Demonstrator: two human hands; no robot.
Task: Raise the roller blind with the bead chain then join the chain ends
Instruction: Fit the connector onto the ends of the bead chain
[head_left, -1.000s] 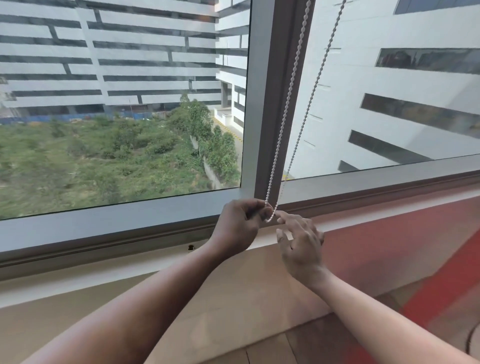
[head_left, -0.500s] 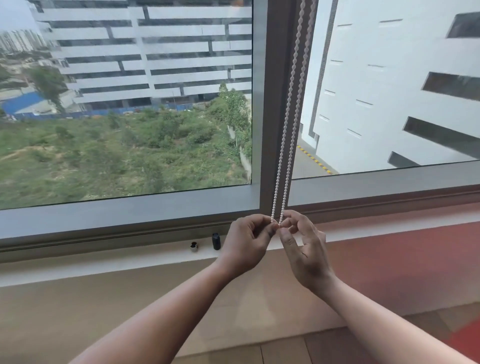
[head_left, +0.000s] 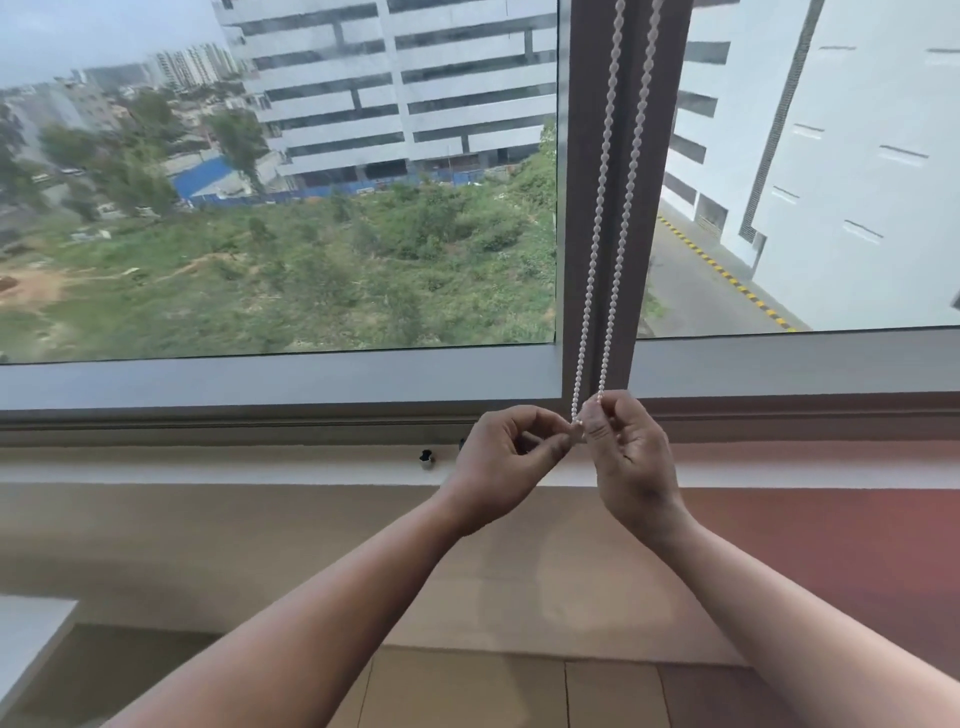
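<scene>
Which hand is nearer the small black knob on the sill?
Left. The left hand sits just right of the knob; the right hand is farther right, past the bead chain.

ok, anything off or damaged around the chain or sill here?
The bead chain hangs as two separate strands rather than a closed loop; the left hand and right hand pinch the lower ends together. A small dark fitting sits loose-looking on the sill. No visible damage.

Both forearms raised, converging. Left hand (head_left: 506, 460) and right hand (head_left: 631, 457) pinched shut, fingertips touching each other; right slightly higher.
</scene>
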